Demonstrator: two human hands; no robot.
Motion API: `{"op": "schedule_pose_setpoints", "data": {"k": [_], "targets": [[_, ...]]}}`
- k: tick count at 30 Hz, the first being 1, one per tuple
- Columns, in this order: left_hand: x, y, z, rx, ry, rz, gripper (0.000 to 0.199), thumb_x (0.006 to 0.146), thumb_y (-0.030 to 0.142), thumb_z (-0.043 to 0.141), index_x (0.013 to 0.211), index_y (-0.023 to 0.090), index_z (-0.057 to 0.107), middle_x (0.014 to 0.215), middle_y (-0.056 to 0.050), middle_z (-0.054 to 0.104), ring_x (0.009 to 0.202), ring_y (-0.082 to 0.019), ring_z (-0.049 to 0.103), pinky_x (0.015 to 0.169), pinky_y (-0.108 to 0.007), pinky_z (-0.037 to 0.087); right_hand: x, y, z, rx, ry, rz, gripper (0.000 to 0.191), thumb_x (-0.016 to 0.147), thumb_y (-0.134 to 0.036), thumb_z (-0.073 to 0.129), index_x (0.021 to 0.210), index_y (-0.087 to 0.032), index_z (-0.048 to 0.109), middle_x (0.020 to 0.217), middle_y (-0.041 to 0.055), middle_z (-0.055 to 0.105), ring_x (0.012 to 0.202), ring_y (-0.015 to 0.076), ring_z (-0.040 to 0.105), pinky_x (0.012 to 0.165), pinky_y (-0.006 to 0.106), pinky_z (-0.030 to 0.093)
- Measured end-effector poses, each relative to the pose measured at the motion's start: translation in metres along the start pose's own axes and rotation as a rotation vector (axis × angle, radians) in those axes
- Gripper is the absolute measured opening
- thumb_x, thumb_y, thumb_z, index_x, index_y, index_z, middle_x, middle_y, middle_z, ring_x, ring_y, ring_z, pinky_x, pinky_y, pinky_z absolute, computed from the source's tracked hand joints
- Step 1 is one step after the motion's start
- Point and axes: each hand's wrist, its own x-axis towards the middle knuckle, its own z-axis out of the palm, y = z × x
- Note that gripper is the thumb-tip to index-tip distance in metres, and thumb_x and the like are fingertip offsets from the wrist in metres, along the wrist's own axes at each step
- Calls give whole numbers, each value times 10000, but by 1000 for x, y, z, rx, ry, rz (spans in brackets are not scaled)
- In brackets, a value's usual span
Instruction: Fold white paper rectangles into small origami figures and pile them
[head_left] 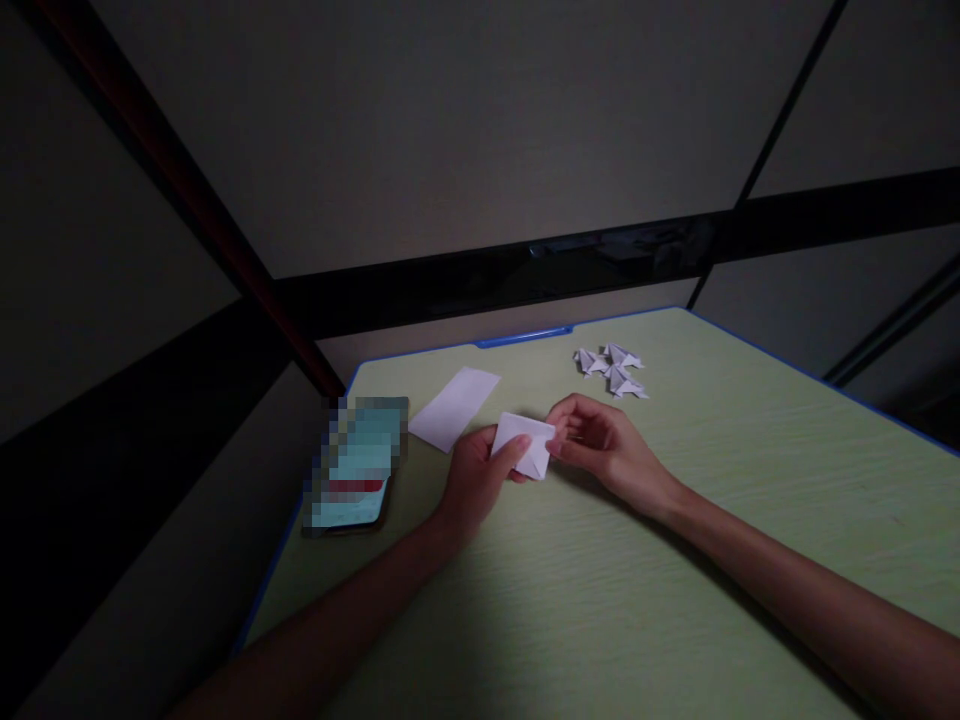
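A small white folded paper (526,440) with crease lines is held a little above the table. My left hand (480,470) grips it, thumb on top and fingers underneath. At the paper's right edge my right hand (596,445) pinches a corner between thumb and fingertips, its other fingers curled. Behind my left hand lies a flat white sheet of paper (456,405). Several small folded paper figures (616,368) sit close together beyond my right hand.
The pale green table (675,620) has a blue edge, with a blue strip (525,338) at its far side. A phone (360,465), its screen lit and blurred out, lies at the left edge. Cabinet-like panels (480,130) rise behind the table.
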Motion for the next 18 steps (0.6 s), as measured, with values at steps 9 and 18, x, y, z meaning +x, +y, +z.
{"op": "schedule_pose_setpoints", "data": {"k": [9, 18], "targets": [[2, -1, -4, 93, 47, 40, 271, 647, 361, 544, 523, 126, 492, 453, 44, 408, 454, -67, 347, 440, -190, 264, -3, 0, 6, -53, -11, -67, 175, 654, -168, 577, 789, -160, 466, 721, 22, 519, 641, 107, 486, 581, 249, 390], [2, -1, -4, 184, -26, 80, 257, 677, 350, 504, 546, 130, 490, 478, 41, 388, 480, -76, 340, 449, -197, 254, -3, 2, -8, -470, -128, -229, 148, 743, -166, 494, 778, -154, 637, 736, 52, 610, 704, 147, 559, 634, 284, 421]]}}
